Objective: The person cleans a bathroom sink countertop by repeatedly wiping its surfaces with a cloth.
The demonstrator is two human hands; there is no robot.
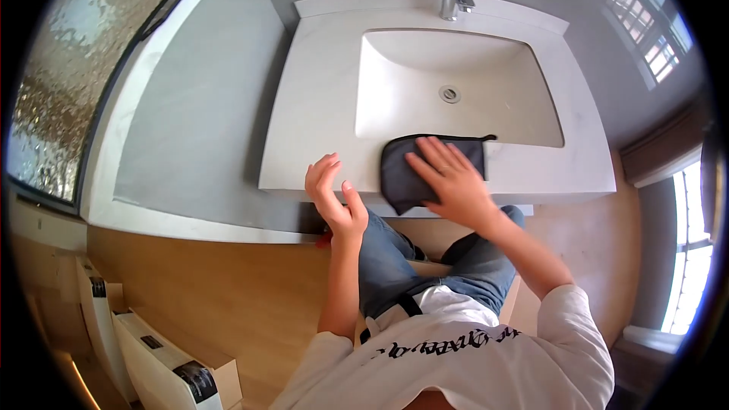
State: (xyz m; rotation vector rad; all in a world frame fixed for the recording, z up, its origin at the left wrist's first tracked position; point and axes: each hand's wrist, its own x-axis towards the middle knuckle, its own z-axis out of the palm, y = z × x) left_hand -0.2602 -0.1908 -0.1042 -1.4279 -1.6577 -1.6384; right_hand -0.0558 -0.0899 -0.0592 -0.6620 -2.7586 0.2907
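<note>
Head view: the right hand (452, 182), fingers slightly spread, lies flat on a dark cloth (396, 175) on the countertop (311, 106), near the basin (410, 110); the left hand (338, 201) is loosely curled, empty. The basin contains a drain (449, 94). Shirt lettering (456, 342) is illegible.

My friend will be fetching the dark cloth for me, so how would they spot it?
Find the white countertop with the sunken basin. At its front edge, the cloth lies beneath the person's right hand, partly overhanging. It is dark grey with a black border, unlike the pale counter and basin.
</note>
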